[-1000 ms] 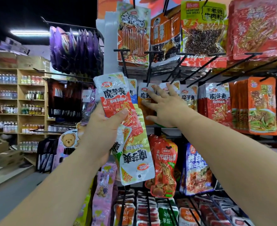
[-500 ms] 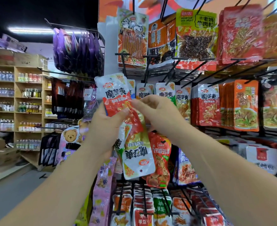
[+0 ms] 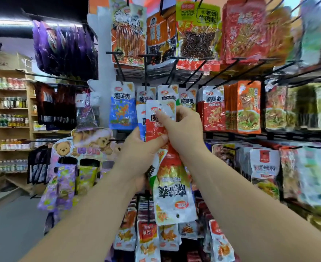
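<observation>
Snack rack (image 3: 231, 135) ahead: our left hand (image 3: 142, 157) clutches the packet bunch (image 3: 172, 190), right hand (image 3: 184, 129) pinches its red packet (image 3: 155, 129) below the hook (image 3: 145, 72); tugging, we may spill others.

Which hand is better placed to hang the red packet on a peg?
Right. The right hand pinches the red packet near its top, closest to the pegs; the left hand holds it lower.
</observation>
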A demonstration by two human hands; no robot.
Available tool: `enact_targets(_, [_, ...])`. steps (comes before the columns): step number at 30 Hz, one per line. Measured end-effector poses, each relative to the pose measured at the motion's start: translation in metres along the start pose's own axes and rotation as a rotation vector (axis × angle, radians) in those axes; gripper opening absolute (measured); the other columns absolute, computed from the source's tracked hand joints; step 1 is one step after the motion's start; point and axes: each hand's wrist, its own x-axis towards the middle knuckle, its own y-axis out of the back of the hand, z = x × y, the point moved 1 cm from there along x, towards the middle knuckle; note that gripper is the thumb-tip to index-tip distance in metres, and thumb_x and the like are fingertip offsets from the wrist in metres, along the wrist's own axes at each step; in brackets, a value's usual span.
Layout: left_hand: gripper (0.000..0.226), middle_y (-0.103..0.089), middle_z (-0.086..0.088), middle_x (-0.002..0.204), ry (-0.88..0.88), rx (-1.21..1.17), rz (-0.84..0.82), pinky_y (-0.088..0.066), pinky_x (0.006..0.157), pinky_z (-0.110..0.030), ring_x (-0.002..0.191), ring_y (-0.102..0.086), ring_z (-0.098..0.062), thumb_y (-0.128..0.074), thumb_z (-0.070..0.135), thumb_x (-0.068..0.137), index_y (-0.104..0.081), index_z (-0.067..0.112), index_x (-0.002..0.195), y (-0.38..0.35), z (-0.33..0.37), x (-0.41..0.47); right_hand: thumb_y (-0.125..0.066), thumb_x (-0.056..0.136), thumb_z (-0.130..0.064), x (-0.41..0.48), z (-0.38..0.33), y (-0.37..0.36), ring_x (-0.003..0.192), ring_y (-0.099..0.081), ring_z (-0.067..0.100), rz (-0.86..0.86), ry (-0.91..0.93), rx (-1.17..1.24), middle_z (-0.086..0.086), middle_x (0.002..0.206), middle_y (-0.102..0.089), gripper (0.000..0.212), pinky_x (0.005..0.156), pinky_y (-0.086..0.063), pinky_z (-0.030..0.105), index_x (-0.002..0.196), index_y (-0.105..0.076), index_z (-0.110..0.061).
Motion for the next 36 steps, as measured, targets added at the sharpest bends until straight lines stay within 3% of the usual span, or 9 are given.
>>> enact_targets(6, [0.030,-0.076,-0.016,0.102,0.018,-0.091,-0.016,-0.065,0.077,-0.047,0.085,-0.074,-0.029,-0.067,-0.008,0.093,-0.066,0.007,0.118,-0.025,-0.016,-0.009,-0.071,0.096,-0.023,0.010,0.003,0.027,0.062,-0.044,0.003,0.128,0.121,-0.231,-0.010,0.069,-0.049,0.035,0.056,-0.035,0.015,0.071,-0.048,-0.027])
enact_targets(12, [0.036,-0.078,-0.012,0.101,0.026,-0.060,-0.023,-0.064,0.068,-0.038,0.084,-0.077,-0.025,-0.067,-0.013,0.090,-0.062,0.007,0.120,-0.028,-0.025,-0.022,-0.065,0.101,-0.021,0.002,0.010,0.036,0.063,-0.048,-0.008,0.201,0.126,-0.246,-0.012,0.071,-0.048,0.024,0.060,-0.038,0.008,0.081,-0.052,-0.017])
enact_targets(14, [0.033,-0.079,-0.009,0.095,0.036,-0.058,-0.016,-0.063,0.064,-0.035,0.079,-0.077,-0.022,-0.065,-0.013,0.091,-0.063,0.009,0.115,-0.026,-0.027,-0.024,-0.064,0.101,-0.019,0.000,0.012,0.037,0.063,-0.046,-0.016,0.221,0.114,-0.216,-0.011,0.071,-0.047,0.024,0.059,-0.037,0.008,0.081,-0.051,-0.017])
enact_targets(19, [0.035,-0.079,-0.010,0.103,0.048,-0.061,-0.011,-0.065,0.070,-0.041,0.086,-0.077,-0.025,-0.068,-0.009,0.091,-0.063,0.013,0.118,-0.026,-0.027,-0.023,-0.059,0.104,-0.020,0.001,0.015,0.049,0.062,-0.047,-0.007,0.288,0.083,-0.167,-0.009,0.075,-0.048,0.019,0.058,-0.038,0.010,0.088,-0.053,-0.013])
enact_targets(22, [0.036,-0.080,-0.007,0.098,0.037,-0.043,-0.030,-0.065,0.071,-0.039,0.085,-0.077,-0.023,-0.068,-0.011,0.090,-0.064,0.018,0.110,-0.033,-0.029,-0.020,-0.057,0.105,-0.022,0.007,0.011,0.064,0.062,-0.047,-0.010,0.348,0.103,-0.155,-0.009,0.076,-0.047,0.019,0.059,-0.039,0.010,0.090,-0.051,-0.013])
enact_targets(26, [0.040,-0.080,-0.003,0.091,0.015,0.026,-0.034,-0.063,0.066,-0.032,0.077,-0.077,-0.018,-0.068,-0.011,0.091,-0.062,0.024,0.109,-0.041,-0.029,-0.013,-0.057,0.106,-0.026,0.024,0.011,0.106,0.062,-0.042,0.003,0.444,0.111,-0.182,-0.009,0.077,-0.046,0.020,0.057,-0.036,0.014,0.092,-0.052,-0.013])
enact_targets(31, [0.046,-0.077,-0.013,0.099,-0.124,0.209,0.019,-0.060,0.073,-0.030,0.090,-0.075,-0.036,-0.083,0.002,0.084,-0.062,0.029,0.115,-0.050,-0.016,0.013,-0.062,0.103,-0.028,0.047,0.018,0.156,0.067,-0.050,0.006,0.267,0.084,-0.321,-0.008,0.077,-0.056,0.015,0.057,-0.037,0.015,0.091,-0.060,-0.018])
enact_targets(33, [0.045,-0.076,-0.004,0.097,-0.215,0.280,0.046,-0.056,0.072,-0.024,0.089,-0.076,-0.017,-0.081,0.002,0.086,-0.061,0.033,0.112,-0.056,-0.008,0.025,-0.064,0.102,-0.027,0.056,0.020,0.169,0.069,-0.054,0.011,0.208,0.058,-0.342,-0.006,0.077,-0.059,0.019,0.060,-0.040,0.027,0.084,-0.062,-0.022])
enact_targets(36, [0.045,-0.071,0.004,0.098,-0.299,0.328,0.066,-0.057,0.073,-0.019,0.080,-0.070,0.004,-0.076,-0.002,0.090,-0.060,0.030,0.117,-0.065,0.001,0.038,-0.064,0.102,-0.025,0.070,0.020,0.180,0.061,-0.048,0.010,0.185,0.031,-0.372,-0.006,0.070,-0.056,0.029,0.056,-0.034,0.030,0.073,-0.058,-0.025])
